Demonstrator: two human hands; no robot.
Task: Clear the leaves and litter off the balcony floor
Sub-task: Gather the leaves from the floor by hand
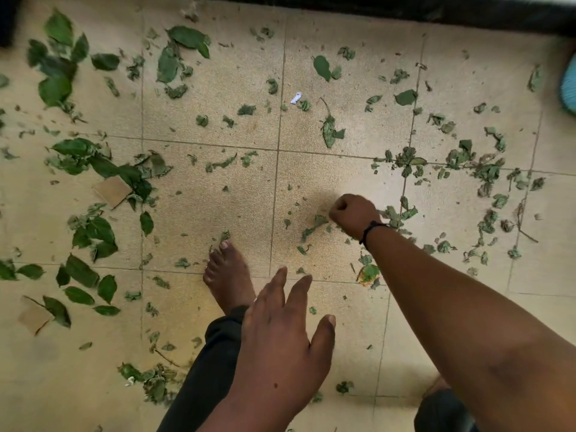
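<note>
Green leaves (93, 232) and crumpled scraps scattered across tan tiled floor (212, 194), thickest far left and right of hands. Right hand (352, 215) low over floor, fingers curled into fist; whether it holds anything, cannot tell. Small leaf bits (314, 224) just left of it. Left hand (280, 335) raised nearer camera, fingers spread, holding nothing. Bare foot (227, 275) just beyond left hand. Cardboard piece (112, 191) far left; white paper scrap (296, 97) beyond right hand.

Lit softly and evenly, daylight-like, with no glare on the tiled floor (218, 194). Cast only a faint, diffuse shadow beside the right hand (353, 215). Smeared slightly by motion blur toward the left edge, softening the leaves (59, 67) there. Bent grout lines outward at the margins, wide-angle fashion. Fell to near black along the top strip.
</note>
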